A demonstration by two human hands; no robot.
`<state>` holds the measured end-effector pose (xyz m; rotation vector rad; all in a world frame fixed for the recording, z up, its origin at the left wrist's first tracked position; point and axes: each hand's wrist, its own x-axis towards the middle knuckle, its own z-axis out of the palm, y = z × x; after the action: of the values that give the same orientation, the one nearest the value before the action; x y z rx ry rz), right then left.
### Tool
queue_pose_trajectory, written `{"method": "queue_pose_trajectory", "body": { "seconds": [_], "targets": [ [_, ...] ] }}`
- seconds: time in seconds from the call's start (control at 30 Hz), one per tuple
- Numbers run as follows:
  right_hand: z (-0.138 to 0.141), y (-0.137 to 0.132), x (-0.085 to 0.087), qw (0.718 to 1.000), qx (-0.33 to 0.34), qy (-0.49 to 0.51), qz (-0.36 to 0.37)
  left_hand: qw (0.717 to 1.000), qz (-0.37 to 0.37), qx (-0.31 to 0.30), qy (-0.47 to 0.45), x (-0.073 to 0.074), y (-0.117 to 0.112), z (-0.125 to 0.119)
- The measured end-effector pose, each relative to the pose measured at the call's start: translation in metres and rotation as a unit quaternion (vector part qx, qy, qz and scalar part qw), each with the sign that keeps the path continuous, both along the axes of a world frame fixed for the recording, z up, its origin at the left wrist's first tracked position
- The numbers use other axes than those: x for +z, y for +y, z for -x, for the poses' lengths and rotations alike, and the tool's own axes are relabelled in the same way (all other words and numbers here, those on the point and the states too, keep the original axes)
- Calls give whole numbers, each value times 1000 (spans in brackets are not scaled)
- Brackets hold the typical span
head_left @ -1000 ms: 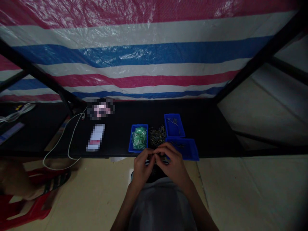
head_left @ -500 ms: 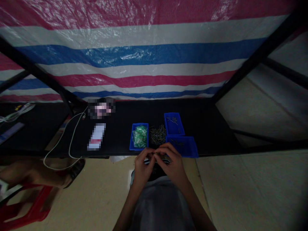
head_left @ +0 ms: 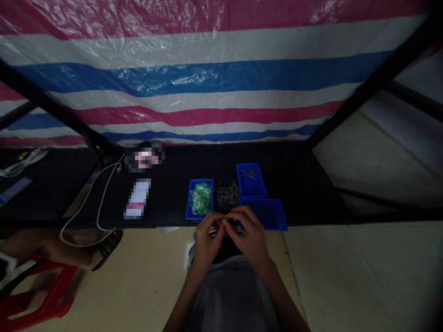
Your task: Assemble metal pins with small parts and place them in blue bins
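Note:
My left hand (head_left: 209, 237) and my right hand (head_left: 249, 235) meet fingertip to fingertip at the table's front edge. Both are closed in a pinch around a tiny brass-coloured piece (head_left: 224, 220), too small to name and mostly covered by the fingers. Just beyond them lies a loose pile of thin metal pins (head_left: 227, 195). Left of the pile, a blue tray (head_left: 188, 210) holds a clear bag of green pieces (head_left: 201, 199). To the right, a second blue tray (head_left: 258, 190) has a few pins in it. Nearer me, another blue tray (head_left: 277, 217) also holds some, partly behind my right hand.
The black table (head_left: 301, 184) runs across, with a striped tarp (head_left: 207, 76) behind it. A blurred-out paper (head_left: 137, 198) and a white cable (head_left: 100, 203) lie at left. Another person's leg (head_left: 58, 246) and a red stool (head_left: 51, 295) are at lower left.
Both hands stay pinched together at nearly the same spot, with only slight finger movement. The whole view has shifted a little.

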<state>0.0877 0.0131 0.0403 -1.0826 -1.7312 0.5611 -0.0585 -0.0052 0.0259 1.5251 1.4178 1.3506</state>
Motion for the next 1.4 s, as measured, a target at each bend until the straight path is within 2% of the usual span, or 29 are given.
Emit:
{"method": "queue_pose_trajectory", "body": {
  "seconds": [0.3,0.43,1.0,1.07,1.17,1.27,1.33,1.4],
  "targets": [
    [0,8,-2,1000,-8,14,1,999,34,-15,4,4,11,2],
    [0,10,-1,1000,-11,17,4,1000,18,-16,4,5,12,2],
    [3,-2,-1,998,20,58,11,1000,15,-3,26,2,-2,6],
    [-5,-3,0,999,7,51,5,999,31,3,24,1,-4,9],
    [-30,-2,0,998,-55,2,-16,998,52,10,29,-1,-7,17],
    [-66,1,-5,985,-122,-117,-23,997,64,24,34,-4,-9,27],
    [-87,4,-12,966,-146,-211,-16,996,69,38,31,-6,-9,32],
    [-99,6,-17,953,-161,-257,-12,996,73,52,26,-8,-8,36]
  ]
}}
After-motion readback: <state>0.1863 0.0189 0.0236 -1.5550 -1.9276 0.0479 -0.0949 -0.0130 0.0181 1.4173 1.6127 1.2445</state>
